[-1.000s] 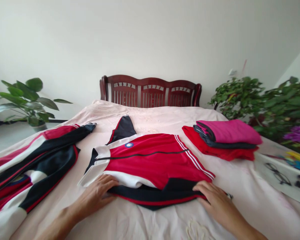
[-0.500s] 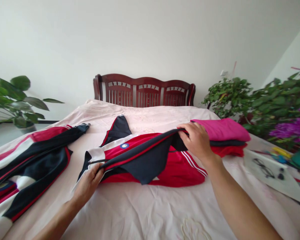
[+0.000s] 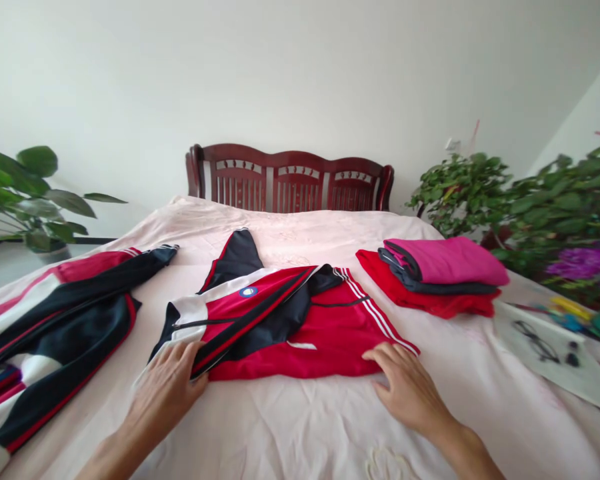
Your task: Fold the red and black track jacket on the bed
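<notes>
Both the left hand (image 3: 166, 393) and the right hand (image 3: 405, 383) lie open and well apart, neither clamped on anything. The left hand rests spread on the white and black hem of a red track jacket (image 3: 330, 343), while the right hand sits on the pale pink bed cover (image 3: 290, 427), its fingertips (image 3: 367, 355) at the jacket's lower edge. The jacket lies in the middle of the bed, with a black-lined red panel folded diagonally across its body. White stripes run along its right edge, and a small round blue badge (image 3: 249, 291) sits near the top (a black piece above it points toward the headboard). To the left, a second red, black and white garment (image 3: 65, 320) spreads across the cover. To the right lies a folded stack (image 3: 445, 261) of magenta on dark grey on red. Beyond it, spectacles (image 3: 535, 341) rest on a white sheet (image 3: 530, 367), with colourful items behind them. Farthest off stand a dark wooden headboard (image 3: 290, 180), a leafy plant (image 3: 25, 193) on the left, and green foliage (image 3: 460, 193) with purple flowers (image 3: 585, 267) on the right, all before a white wall (image 3: 280, 80).
</notes>
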Tool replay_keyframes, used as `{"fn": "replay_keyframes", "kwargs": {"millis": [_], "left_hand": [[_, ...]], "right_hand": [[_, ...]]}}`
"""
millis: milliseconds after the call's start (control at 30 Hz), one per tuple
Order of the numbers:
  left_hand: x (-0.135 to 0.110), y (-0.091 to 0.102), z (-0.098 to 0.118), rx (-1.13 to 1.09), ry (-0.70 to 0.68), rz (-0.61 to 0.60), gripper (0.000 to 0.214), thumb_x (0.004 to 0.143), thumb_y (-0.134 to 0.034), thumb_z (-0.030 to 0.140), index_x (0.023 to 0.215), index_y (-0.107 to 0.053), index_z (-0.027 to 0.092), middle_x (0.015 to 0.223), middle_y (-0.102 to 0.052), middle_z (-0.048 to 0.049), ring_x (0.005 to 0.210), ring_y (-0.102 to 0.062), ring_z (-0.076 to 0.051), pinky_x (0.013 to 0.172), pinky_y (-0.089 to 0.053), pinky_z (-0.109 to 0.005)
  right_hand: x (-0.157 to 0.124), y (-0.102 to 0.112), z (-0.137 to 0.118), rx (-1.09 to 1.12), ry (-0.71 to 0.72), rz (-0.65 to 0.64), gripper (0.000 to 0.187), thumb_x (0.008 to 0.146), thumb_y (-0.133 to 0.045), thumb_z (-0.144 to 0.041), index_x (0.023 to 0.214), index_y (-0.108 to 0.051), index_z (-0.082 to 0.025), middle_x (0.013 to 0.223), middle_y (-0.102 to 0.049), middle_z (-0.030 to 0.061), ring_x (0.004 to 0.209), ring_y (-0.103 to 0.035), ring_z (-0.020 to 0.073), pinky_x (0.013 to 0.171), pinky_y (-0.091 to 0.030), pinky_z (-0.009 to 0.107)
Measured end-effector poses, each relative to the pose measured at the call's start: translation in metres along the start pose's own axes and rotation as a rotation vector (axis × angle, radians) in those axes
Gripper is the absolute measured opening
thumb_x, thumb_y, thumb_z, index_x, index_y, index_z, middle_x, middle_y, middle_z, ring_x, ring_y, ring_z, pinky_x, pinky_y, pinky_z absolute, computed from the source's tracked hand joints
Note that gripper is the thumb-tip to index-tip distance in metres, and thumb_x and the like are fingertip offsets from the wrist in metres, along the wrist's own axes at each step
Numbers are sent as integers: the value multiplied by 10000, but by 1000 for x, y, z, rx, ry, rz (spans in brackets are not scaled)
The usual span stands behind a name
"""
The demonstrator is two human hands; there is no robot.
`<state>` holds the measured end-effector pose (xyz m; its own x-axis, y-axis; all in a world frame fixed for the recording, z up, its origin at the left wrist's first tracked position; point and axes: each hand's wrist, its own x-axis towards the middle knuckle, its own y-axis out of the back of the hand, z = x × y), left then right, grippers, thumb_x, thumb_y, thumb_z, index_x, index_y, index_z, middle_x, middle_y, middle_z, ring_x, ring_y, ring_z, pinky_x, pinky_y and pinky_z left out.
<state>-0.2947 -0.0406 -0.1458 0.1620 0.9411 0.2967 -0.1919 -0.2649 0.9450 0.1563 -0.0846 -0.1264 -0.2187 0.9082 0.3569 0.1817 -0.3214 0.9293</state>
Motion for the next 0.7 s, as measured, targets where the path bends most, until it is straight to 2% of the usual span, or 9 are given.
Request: {"fn": "replay_keyframes", "kwargs": {"millis": [133,233,400,500,600,700], "left_hand": [[-6,10,5,111,95,2,416,833,-475,213,1238,-569,214,1193,-633,-101,1065,-599,-296,882,-453,-413],[-6,14,-1,133,100,-37,358,848,-431,174,1159,-604,206,1151,-658,-92,1027,-619,-271,870,-452,-385],[0,18,-32,53,67,-76,339,875,-390,207,1021,-694,234,1027,-732,-67,999,-658,-261,926,-457,-378],[2,17,-50,-70,57,-100,385,824,-424,177,1056,-719,261,998,-754,-42,988,-677,-236,899,-480,-319],[2,14,-56,-136,49,-126,450,795,-428,146,1122,-709,274,982,-758,-33,943,-690,-220,840,-492,-292],[1,11,-56,-151,4,-128,452,740,-444,125,1066,-719,277,1033,-749,-26,976,-680,-225,888,-487,-317]], "right_hand": [[-5,-13,16,-141,-13,60,386,766,-485,-51,1051,-658,-247,993,-675,33,963,-594,222,862,-427,365],[1,-18,25,-126,-6,97,355,773,-445,-26,969,-662,-227,941,-683,34,922,-611,208,836,-433,350],[-2,-18,49,-80,-8,197,316,735,-427,-16,811,-641,-236,853,-686,31,889,-622,215,805,-436,351],[-10,-18,59,-73,7,148,323,699,-426,-10,761,-639,-245,780,-675,13,822,-619,208,759,-435,344],[-15,-17,61,-83,9,151,333,678,-448,-14,805,-652,-244,842,-688,12,862,-611,211,797,-435,346],[-18,-15,62,-91,5,177,369,663,-468,-18,879,-667,-241,958,-697,23,938,-598,222,847,-432,355]]}}
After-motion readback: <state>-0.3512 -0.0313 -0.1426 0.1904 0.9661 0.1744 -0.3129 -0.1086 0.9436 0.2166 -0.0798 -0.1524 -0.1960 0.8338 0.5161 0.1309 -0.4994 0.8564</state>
